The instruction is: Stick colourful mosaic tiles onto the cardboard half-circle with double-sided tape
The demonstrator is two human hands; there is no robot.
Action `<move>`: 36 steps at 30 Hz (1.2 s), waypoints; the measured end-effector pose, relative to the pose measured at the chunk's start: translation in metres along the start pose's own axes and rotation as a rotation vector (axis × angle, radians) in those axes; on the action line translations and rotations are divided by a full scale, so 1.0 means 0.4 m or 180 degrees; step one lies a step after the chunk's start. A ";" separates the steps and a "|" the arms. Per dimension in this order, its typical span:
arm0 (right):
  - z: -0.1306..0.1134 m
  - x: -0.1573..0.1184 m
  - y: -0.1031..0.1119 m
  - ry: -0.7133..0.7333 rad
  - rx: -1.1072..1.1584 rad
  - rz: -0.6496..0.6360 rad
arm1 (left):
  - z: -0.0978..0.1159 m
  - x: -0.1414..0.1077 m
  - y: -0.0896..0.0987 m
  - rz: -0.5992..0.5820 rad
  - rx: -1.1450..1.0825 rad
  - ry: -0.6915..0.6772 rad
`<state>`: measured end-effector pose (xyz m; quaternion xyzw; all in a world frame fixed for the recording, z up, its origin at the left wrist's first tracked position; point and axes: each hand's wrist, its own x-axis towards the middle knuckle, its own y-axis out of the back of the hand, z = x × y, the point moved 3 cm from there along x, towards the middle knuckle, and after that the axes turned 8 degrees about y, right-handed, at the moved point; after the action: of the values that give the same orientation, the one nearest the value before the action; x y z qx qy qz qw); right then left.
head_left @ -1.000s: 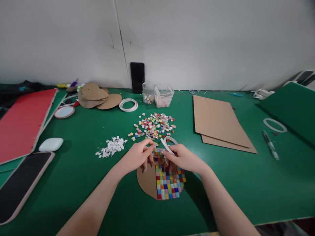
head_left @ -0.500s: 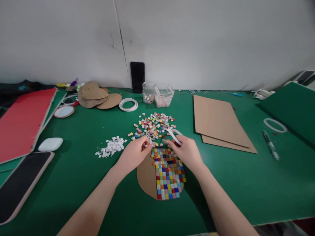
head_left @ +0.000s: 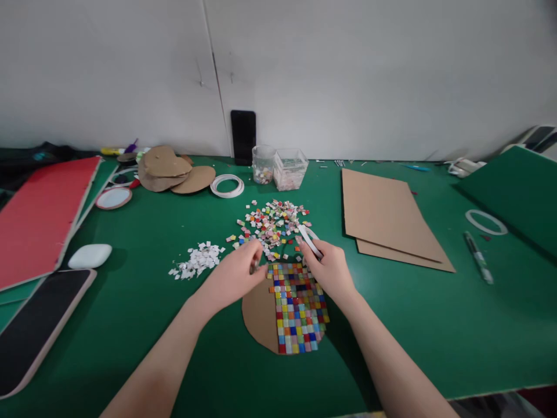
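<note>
A round cardboard disc (head_left: pixel 257 316) lies in front of me, its right part covered with rows of small coloured mosaic tiles (head_left: pixel 300 313). Over the disc's upper left edge, my left hand (head_left: pixel 241 264) has its fingers curled together; what is between them, if anything, is too small to make out. My right hand (head_left: pixel 328 268) grips a roll of white double-sided tape (head_left: pixel 310 237) above the disc's upper right edge. Just beyond both hands spreads a pile of loose mosaic tiles (head_left: pixel 276 223). Left of it lies a heap of white paper squares (head_left: pixel 199 260).
Cardboard sheets (head_left: pixel 387 215) lie to the right, near a marker (head_left: pixel 478 258). Behind the tiles stand a clear cup (head_left: pixel 263 165), a clear box (head_left: pixel 289 171) and an upright phone (head_left: pixel 243 136). Cardboard discs (head_left: pixel 194 179), a tape roll (head_left: pixel 227 186) and another phone (head_left: pixel 43 325) are leftward.
My two hands have drawn apart: the left fingers moved slightly left, the right fingers slightly right. The tape roll has tilted a little in my right hand.
</note>
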<state>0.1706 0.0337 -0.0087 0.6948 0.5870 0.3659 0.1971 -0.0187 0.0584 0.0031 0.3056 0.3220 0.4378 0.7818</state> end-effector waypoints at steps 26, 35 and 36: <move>0.005 -0.005 -0.005 -0.0136 0.0191 -0.0208 | -0.042 0.011 0.027 0.0202 0.0074 0.0211; 0.019 0.001 -0.001 -0.0378 0.0414 -0.0046 | -0.033 0.016 0.025 0.0044 -0.0782 0.0298; 0.018 0.000 0.001 -0.0382 0.0537 0.0030 | -0.029 0.014 0.017 -0.0133 -0.0905 0.0274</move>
<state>0.1762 0.0347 -0.0133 0.7323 0.5996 0.2738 0.1710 -0.0288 0.0687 0.0000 0.1661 0.2963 0.4753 0.8116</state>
